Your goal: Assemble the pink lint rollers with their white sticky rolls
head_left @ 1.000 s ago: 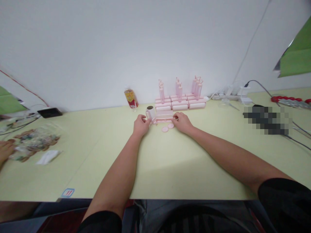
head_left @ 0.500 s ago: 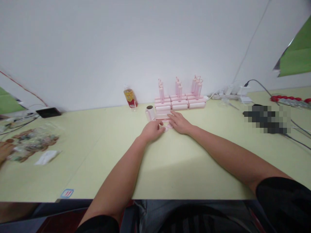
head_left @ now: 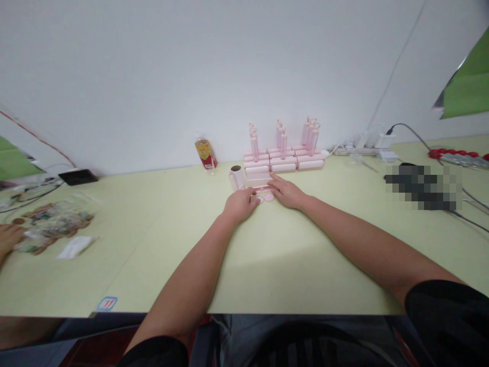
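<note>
My left hand (head_left: 240, 205) rests on the table with loosely bent fingers, a small gap showing between thumb and forefinger. By its thumb are small round pink discs (head_left: 269, 197), one partly covered. My right hand (head_left: 289, 192) is open, its stretched fingers touching the right end of a clear pink case (head_left: 259, 180). That case lies lengthwise between and just beyond both hands. Behind my left hand a white roll with a brown core (head_left: 236, 178) stands upright. Farther back lie several pink cases with white rolls (head_left: 283, 164), and several pink handles with loops (head_left: 283, 144) stand among them.
A bottle with a yellow and red label (head_left: 206, 154) stands by the wall. At the left are a phone (head_left: 78, 177), bagged small items (head_left: 57, 221), a white tissue (head_left: 76, 247) and another person's hand (head_left: 9, 238). A power strip (head_left: 355, 151) and cables lie right.
My right hand has shifted slightly right, uncovering more of a pink disc. The thumb and forefinger of my left hand look closer together. The view has moved slightly.
</note>
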The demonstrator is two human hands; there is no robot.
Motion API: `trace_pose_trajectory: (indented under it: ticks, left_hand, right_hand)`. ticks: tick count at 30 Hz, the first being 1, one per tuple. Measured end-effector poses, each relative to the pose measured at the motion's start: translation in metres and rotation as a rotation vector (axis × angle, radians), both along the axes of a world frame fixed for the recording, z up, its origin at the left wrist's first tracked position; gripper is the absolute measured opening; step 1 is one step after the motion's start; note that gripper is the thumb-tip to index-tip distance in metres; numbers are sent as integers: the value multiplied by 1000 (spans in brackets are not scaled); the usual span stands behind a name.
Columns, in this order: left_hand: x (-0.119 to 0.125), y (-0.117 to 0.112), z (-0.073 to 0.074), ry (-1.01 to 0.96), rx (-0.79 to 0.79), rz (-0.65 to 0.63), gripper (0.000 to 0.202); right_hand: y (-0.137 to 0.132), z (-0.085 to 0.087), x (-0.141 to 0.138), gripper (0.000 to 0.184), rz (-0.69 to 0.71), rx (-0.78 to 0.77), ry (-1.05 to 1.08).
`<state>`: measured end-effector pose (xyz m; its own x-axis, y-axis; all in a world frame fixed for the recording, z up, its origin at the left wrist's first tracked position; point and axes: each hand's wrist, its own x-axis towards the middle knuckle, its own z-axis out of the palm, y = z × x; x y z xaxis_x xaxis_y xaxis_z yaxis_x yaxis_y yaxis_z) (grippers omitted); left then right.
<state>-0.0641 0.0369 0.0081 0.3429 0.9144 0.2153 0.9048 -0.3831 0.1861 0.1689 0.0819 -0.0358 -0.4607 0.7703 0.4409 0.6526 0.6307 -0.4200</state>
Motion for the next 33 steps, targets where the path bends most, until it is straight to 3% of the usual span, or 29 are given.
trace_pose_trajectory:
  ticks: [7, 16, 27, 33]
  left_hand:
    - [1, -3, 3, 46, 3, 25, 44]
    - [-3, 3, -3, 58, 11, 32, 36]
    - [-4, 7, -3, 16, 20, 28, 33]
    - [-3, 7, -1, 14, 10, 43, 36]
  right_hand:
    - [3, -2, 4, 39, 31, 20, 8]
    - [5, 0, 11, 36, 54, 42, 50]
    - [5, 2, 12, 46, 75, 31, 80]
    - [4, 1, 12, 60, 89, 23, 89]
